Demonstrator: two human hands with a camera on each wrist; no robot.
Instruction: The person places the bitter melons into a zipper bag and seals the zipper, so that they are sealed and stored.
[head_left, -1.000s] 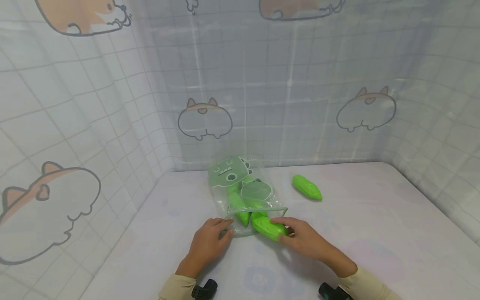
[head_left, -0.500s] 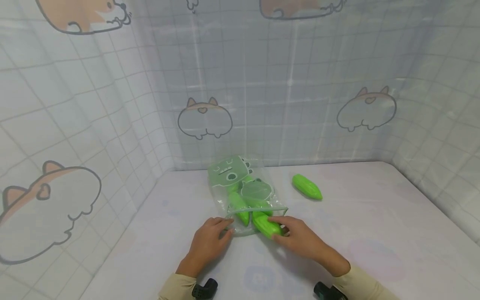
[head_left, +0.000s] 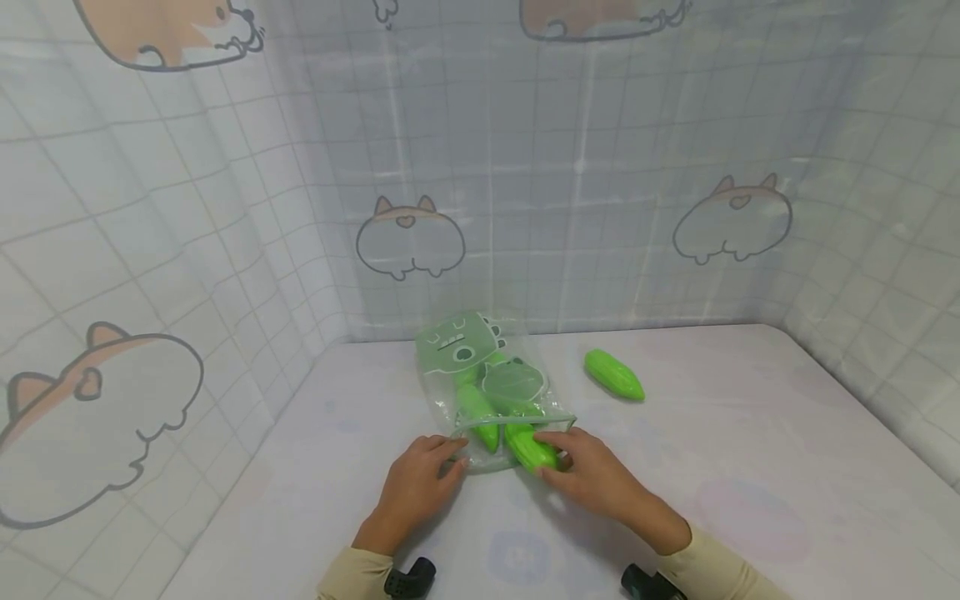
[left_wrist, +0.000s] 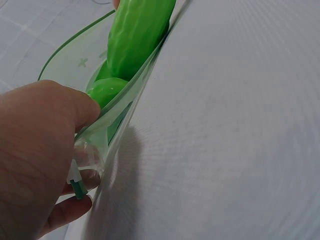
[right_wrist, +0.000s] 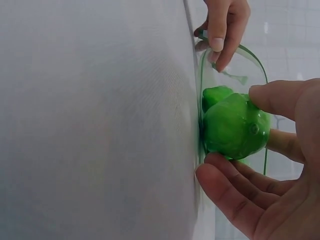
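A clear bag with green prints [head_left: 513, 381] lies on the table, its mouth facing the person, with several green vegetable-shaped pieces inside. The left hand [head_left: 422, 486] pinches the left edge of the mouth; the left wrist view shows the thumb of that hand [left_wrist: 40, 130] on the rim. At the mouth, the right hand [head_left: 600, 479] grips the near end of a bumpy green piece [head_left: 529, 448], whose far end is inside the bag. In the right wrist view, the fingers of the right hand [right_wrist: 270, 170] surround the rounded end of this piece [right_wrist: 235, 127].
Another green piece [head_left: 614, 374] lies on the table [head_left: 712, 400] to the right of the bag. Behind and at both sides stand walls of tiled-pattern sheeting [head_left: 525, 167] with cartoon animal prints. Dark wrist devices [head_left: 410, 578] are on both wrists.
The right hand has moved left and slightly forward, and the gripped piece has slid farther into the bag's mouth. The left hand and the bag have hardly moved.
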